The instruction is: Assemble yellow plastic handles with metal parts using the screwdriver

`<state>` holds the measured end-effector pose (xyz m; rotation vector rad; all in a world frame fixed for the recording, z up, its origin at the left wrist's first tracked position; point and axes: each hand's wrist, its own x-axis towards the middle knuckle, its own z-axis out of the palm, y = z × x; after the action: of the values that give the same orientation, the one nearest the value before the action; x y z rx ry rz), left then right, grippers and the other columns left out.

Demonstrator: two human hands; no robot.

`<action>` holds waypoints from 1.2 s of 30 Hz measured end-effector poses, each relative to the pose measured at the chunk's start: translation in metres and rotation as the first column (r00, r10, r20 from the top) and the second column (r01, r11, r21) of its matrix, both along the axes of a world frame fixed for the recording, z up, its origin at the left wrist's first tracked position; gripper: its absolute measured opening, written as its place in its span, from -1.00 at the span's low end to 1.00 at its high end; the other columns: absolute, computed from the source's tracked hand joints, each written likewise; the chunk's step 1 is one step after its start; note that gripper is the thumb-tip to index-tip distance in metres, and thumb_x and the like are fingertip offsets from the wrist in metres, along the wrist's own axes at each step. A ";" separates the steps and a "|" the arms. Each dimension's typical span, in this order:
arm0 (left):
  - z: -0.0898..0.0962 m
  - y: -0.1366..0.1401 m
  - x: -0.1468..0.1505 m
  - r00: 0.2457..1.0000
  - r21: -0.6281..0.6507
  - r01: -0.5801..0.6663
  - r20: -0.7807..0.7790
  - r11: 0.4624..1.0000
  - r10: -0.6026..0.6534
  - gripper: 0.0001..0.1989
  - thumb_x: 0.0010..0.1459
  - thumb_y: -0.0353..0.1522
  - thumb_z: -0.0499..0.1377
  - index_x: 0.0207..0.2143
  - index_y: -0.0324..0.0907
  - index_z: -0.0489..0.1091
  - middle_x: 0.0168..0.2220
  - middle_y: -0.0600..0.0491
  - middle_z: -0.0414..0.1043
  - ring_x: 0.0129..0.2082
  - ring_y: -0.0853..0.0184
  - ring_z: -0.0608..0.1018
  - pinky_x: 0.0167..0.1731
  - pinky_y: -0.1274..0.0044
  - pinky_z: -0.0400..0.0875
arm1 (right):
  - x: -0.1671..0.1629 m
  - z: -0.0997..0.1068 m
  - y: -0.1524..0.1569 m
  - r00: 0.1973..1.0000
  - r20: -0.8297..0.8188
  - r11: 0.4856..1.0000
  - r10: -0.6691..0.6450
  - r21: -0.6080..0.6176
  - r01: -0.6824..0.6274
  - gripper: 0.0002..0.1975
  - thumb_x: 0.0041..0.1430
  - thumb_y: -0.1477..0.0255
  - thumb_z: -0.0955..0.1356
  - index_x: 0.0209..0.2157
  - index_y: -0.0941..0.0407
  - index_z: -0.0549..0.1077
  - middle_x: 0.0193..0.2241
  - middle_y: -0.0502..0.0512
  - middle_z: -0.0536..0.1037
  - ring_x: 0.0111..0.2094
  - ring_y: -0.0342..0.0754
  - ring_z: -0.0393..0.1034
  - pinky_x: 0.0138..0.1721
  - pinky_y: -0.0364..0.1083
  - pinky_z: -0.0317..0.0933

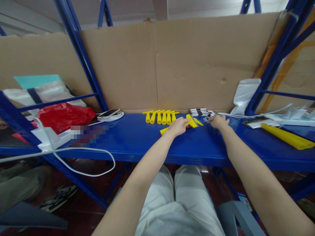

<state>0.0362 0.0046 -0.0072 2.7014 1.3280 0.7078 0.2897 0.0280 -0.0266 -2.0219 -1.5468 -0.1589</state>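
My left hand [178, 127] is closed around a yellow scraper [191, 121], its wide head angled to the right and its handle end showing behind the wrist. Just right of that head lies a thin yellow piece [198, 121]. My right hand [219, 122] reaches down at some small silvery metal pieces [208, 120], fingertips drawn together; what they grip is too small to make out. Behind them sits a stack of black-and-white strips [199, 112]. Several more yellow scrapers [159, 117] stand in a row by the cardboard, handle ends toward me.
The blue shelf [137, 144] has a cardboard back panel [192, 65]. On the left are a phone [110, 113] on a coiled white cable, a red plastic bag [65, 115] and a power strip [59, 139]. On the right are a white pouch [246, 95] and a long yellow object [287, 137].
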 end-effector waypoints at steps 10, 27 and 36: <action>-0.002 0.003 -0.003 0.998 0.031 -0.037 -0.043 0.999 0.039 -0.59 0.32 -0.35 0.02 0.19 0.01 0.34 0.03 -0.04 0.39 0.04 0.21 0.48 0.02 0.43 0.37 | -0.025 0.018 -0.012 0.998 0.047 0.970 -0.042 -0.238 0.052 -0.80 0.04 0.54 0.35 -0.34 0.07 0.61 -0.02 0.26 0.46 0.18 0.30 0.12 0.13 0.38 -0.01; -0.002 0.002 0.001 0.998 0.059 0.004 -0.061 0.998 0.000 -0.62 0.32 -0.33 0.03 0.15 0.00 0.38 0.00 -0.01 0.41 0.02 0.24 0.48 0.00 0.47 0.36 | -0.045 0.028 -0.011 0.950 -0.303 0.996 0.076 -0.022 -0.086 -0.92 0.03 0.46 0.37 -0.48 0.15 0.53 -0.32 0.17 0.56 -0.07 0.14 0.43 -0.04 0.04 0.28; 0.001 -0.006 0.004 0.991 0.091 0.087 -0.106 0.992 -0.077 -0.64 0.32 -0.32 0.02 0.11 0.00 0.41 -0.05 -0.01 0.45 -0.03 0.23 0.52 -0.07 0.46 0.41 | -0.077 0.028 -0.017 0.731 -0.516 0.894 0.447 0.252 -0.370 -0.88 -0.11 0.53 0.37 -0.65 0.13 0.41 -0.55 0.00 0.50 -0.37 -0.09 0.39 -0.13 -0.07 0.28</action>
<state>0.0404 -0.0011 -0.0067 2.8853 1.2243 0.6489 0.2127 0.0111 0.0011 -1.3863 -1.4871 0.4666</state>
